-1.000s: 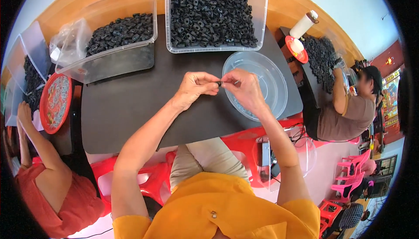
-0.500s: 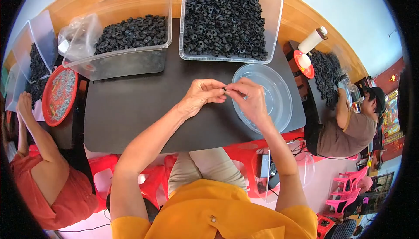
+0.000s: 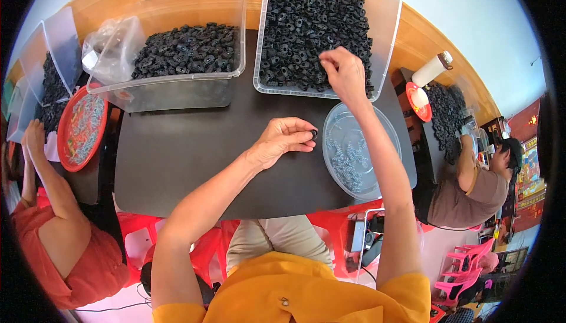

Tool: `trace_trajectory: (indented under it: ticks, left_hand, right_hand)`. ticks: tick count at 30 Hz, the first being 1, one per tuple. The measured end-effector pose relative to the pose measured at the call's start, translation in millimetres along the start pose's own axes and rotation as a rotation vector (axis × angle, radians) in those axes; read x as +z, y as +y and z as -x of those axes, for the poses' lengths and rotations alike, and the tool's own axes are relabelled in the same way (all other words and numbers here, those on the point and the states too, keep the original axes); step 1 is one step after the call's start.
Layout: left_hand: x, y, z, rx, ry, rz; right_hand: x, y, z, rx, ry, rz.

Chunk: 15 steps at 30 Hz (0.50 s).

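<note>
A small black plastic part (image 3: pixel 313 135) is pinched between the thumb and fingers of my left hand (image 3: pixel 279 142), held above the dark table (image 3: pixel 194 158). My right hand (image 3: pixel 345 74) is over the large clear bin (image 3: pixel 325 92) filled with small black plastic parts (image 3: pixel 306 25). Its thumb and fingers are bent close together; whether anything is between them I cannot make out. Under my right forearm sits a round clear tub (image 3: pixel 365 195) with many small metal springs (image 3: pixel 348 167) in it.
A second clear bin (image 3: pixel 177 90) of black pieces stands at the back left, a plastic bag (image 3: pixel 112 52) at its end. On the left, a person's hand (image 3: pixel 34 137) works near a red tray (image 3: pixel 66 161) of springs. Another person (image 3: pixel 466 196) sits at the right by a bottle (image 3: pixel 430 71).
My right hand has left my left hand and moved up to the large bin. My left hand keeps the black part. The springs in the round tub now show.
</note>
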<state>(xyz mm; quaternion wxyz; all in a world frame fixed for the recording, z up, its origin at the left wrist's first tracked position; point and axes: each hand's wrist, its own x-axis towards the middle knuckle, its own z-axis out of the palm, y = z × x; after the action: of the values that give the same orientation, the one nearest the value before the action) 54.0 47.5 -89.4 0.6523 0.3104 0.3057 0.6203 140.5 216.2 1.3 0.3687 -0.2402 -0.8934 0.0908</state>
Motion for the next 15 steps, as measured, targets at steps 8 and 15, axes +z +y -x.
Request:
trace_trajectory:
  ticks: [8,15]
  left_hand:
    - [-3,1,0,-0.013,-0.031,-0.008]
    - [-1,2,0,-0.009,-0.03,-0.008]
  right_hand:
    - [39,5,-47,-0.103,-0.06,0.151]
    - [27,26,-61,-0.031,-0.082,0.276]
